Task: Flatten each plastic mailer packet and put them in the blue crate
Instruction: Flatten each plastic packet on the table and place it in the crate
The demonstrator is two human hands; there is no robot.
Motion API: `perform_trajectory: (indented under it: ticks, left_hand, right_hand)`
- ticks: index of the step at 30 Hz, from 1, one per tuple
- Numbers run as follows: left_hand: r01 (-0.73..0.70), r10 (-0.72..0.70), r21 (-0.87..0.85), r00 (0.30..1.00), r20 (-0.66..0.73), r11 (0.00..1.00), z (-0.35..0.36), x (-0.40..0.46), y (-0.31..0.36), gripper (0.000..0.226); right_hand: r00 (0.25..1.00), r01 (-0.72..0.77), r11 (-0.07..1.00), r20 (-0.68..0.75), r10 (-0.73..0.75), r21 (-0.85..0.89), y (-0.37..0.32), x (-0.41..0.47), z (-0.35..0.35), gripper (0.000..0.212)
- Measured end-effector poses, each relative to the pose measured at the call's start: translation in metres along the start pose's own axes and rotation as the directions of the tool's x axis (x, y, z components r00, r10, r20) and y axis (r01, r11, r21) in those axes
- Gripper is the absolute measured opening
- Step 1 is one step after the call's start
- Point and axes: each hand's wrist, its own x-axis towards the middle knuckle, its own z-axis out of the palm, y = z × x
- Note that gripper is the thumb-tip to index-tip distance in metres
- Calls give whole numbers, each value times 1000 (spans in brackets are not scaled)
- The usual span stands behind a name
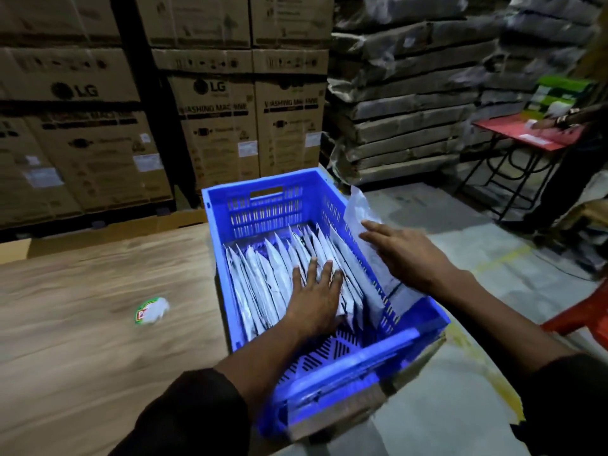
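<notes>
Both hands at the blue crate (pixel 263 205)

Left hand (pixel 316 297) lies flat, fingers straight, pressing the row of mailer packets (pixel 263 274) under its fingertips; right hand (pixel 399 250), fingers extended, presses one white mailer (pixel 362 209) against the crate's side rim.

Cardboard cartons (pixel 214 126), stacked at rear behind table's far edge: "LG" logo on two; "WASHING MACHINE" printed below on centre carton, partly legible on adjacent one. Other labels too blurred to read.
</notes>
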Motion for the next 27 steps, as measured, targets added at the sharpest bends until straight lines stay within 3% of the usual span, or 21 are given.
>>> perform_trajectory:
  ticks: [9,18,22,27]
  left_hand:
    - [9,-11,-88,1000,-22,996,-13,21,33,117]
    - [31,-28,-73,999,40,997,-10,38,40,102]
    - [-53,57,-156,998,22,986,-14,50,25,74]
    - [-65,65,-20,997,31,998,-13,63,11,61]
  right_hand:
    - [989,-12,1000,148,16,-26,-13,10,-12,58]
    - [986,-9,995,166,25,-97,-16,16,-11,45]
    - [988,-15,993,148,33,-119,-16,18,-2,42]
    - [988,-5,984,150,33,-180,-22,22,3,35]
